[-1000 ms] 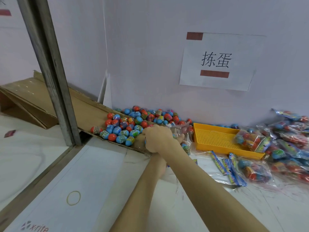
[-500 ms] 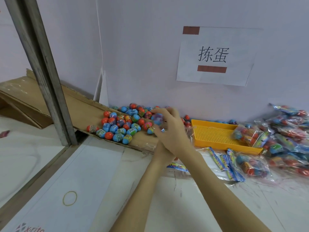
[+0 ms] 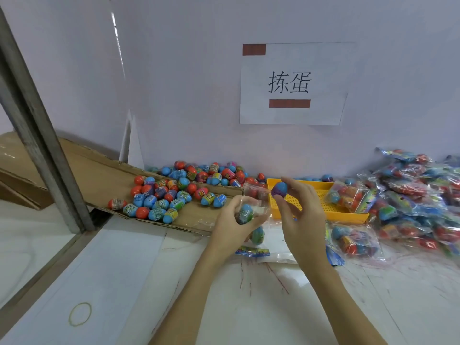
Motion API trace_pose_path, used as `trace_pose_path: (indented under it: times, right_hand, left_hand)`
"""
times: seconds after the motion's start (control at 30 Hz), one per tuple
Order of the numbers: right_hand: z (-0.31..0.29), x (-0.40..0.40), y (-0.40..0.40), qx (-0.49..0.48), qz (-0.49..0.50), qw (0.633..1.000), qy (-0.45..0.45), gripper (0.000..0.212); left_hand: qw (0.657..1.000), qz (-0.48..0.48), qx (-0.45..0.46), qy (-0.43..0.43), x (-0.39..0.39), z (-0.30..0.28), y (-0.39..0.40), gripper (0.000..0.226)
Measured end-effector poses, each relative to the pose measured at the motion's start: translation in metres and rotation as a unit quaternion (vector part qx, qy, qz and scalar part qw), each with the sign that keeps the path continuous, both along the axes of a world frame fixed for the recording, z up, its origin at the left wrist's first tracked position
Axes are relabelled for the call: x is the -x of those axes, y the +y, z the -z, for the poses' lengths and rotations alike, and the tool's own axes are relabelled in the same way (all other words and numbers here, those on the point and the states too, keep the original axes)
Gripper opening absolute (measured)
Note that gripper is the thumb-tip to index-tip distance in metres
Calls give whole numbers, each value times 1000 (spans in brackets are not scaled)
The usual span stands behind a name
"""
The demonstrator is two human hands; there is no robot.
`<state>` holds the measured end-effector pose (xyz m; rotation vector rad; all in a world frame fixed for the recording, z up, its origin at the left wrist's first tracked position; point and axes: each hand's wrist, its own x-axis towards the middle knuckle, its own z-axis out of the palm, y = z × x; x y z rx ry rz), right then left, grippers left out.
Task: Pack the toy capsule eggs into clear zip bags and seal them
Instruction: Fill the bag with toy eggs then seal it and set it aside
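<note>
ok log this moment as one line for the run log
step: loading bag | left hand: holds clear zip bag with egg inside | right hand: pinches blue-purple egg beside bag mouth | seal: not yet done

Pale lilac wall (image 3: 186, 70), taped paper sign (image 3: 291, 83), slanted metal post (image 3: 42, 145), white scuffed tabletop (image 3: 249, 307)

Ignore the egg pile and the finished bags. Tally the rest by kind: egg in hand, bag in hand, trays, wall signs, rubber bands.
egg pinched in the right hand: 1
clear zip bag held in the left hand: 1
yellow tray: 1
paper sign: 1
rubber band: 1
Total: 5
</note>
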<state>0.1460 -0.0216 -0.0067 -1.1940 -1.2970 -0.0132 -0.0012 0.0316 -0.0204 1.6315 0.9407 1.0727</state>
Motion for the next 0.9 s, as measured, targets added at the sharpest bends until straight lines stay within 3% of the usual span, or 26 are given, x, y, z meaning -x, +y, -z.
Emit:
trace_pose_path:
  times: [0.3, 0.5, 0.9]
  right_hand:
    - [-5, -8, -5, 38, 21, 995, -89, 32]
    - [-6, -6, -8, 59, -24, 991, -121, 32]
    - [-9, -1, -13, 101, -53, 991, -69, 34]
  left_hand:
    - [995, 60, -75, -18, -3, -1, -4, 68]
    - [995, 30, -100, 7, -5, 3, -1, 63]
    - [994, 11, -111, -19, -2, -1, -2, 51]
